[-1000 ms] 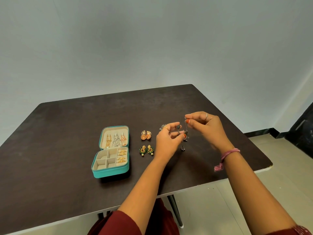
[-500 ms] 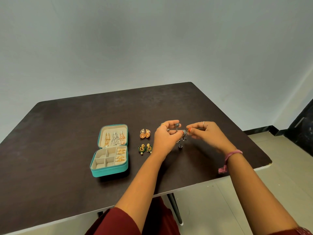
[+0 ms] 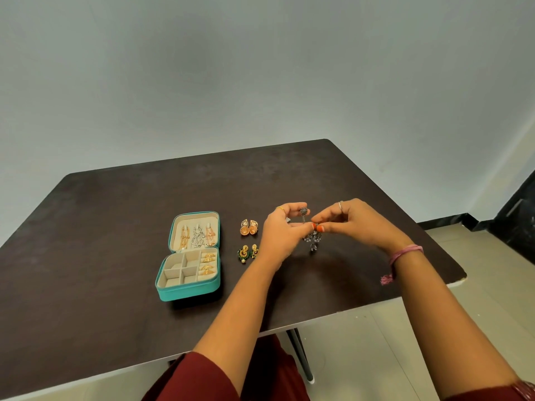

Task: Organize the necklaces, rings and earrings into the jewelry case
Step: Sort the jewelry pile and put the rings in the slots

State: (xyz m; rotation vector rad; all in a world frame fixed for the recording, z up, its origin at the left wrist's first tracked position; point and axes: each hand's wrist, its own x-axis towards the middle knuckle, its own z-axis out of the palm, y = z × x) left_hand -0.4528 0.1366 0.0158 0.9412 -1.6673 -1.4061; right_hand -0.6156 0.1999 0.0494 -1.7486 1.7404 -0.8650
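A teal jewelry case (image 3: 188, 290) lies open on the dark table, with necklaces (image 3: 197, 236) hanging in its lid and gold rings (image 3: 208, 263) in its right column. Right of the case lie a pair of orange-gold earrings (image 3: 249, 227) and a pair of green-gold earrings (image 3: 247, 252). My left hand (image 3: 282, 237) and my right hand (image 3: 357, 224) meet above the table, both pinching a dark silver dangling earring (image 3: 312, 237). Its stud end (image 3: 303, 211) is at my left fingertips and its cluster hangs below the thumbs.
The dark brown table (image 3: 115, 212) ends just right of my right wrist, with a tiled floor (image 3: 492, 270) beyond. A table leg (image 3: 301, 354) stands under the front edge. The case's left compartments (image 3: 173, 270) hold nothing.
My right hand has come down and leftward until its fingertips touch my left hand's. The silver earring has lowered with them and hangs shorter between the two hands.
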